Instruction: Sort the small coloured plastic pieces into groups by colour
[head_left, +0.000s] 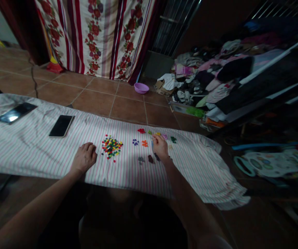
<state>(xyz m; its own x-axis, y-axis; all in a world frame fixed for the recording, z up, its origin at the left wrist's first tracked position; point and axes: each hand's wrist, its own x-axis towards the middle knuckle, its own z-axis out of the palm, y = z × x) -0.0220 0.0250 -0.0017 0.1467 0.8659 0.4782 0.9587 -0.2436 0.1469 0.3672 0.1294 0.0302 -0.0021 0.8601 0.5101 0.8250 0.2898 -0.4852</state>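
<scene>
From my remote seat, I see the right hand (160, 146) with its fingers bent toward the thumb beside the yellow pieces (158, 134); I cannot tell how wide the gap is or whether a piece sits in it. The left hand (86, 156) lies palm down, fingers loosely extended, just beside the mixed pile (112, 148), with nothing visible in its hold.

That pile is a loose scatter of tiny red, yellow, green, white and dark pieces (too small for me to name their exact shape). Beyond it, around the right hand, sit small single-colour groups: red pieces (141, 131), purple-blue pieces (135, 142), orange pieces (144, 143), grey pieces (141, 159), brown pieces (151, 159) and dark green pieces (173, 139), among others.

All lie on a wrinkled striped cloth (128, 176), where a smartphone (61, 126) and a second, glare-lit dark device (16, 112) rest toward the left end. On the tiled floor (94, 102) past it I see a purple basin (141, 88), a floral curtain (94, 34) and heaped clothes (211, 72).
</scene>
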